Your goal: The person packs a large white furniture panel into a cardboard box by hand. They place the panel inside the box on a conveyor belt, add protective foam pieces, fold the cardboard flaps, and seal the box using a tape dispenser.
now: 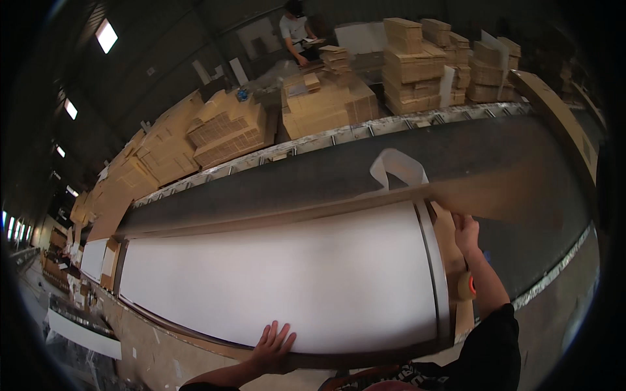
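Note:
A long white panel (280,280) lies in a shallow open cardboard box (274,223), with a dark line across it near its right end. My left hand (274,347) rests on the panel's near edge, its fingers spread and nothing in them. At the far right corner, my right hand (465,232) is closed on the edge of a brown cardboard flap (495,194); its fingertips are partly hidden. Beyond the box's far wall, a looped white strip (399,168) stands up. A tape roll (465,287) with an orange-red core sits beside my right forearm.
The box lies on a dark conveyor belt (313,169) with a metal side rail (332,138). Stacks of flat cardboard (329,107) line the far side, where a person (297,32) stands. Another box (98,260) adjoins on the left. A long carton (557,120) lies at the right.

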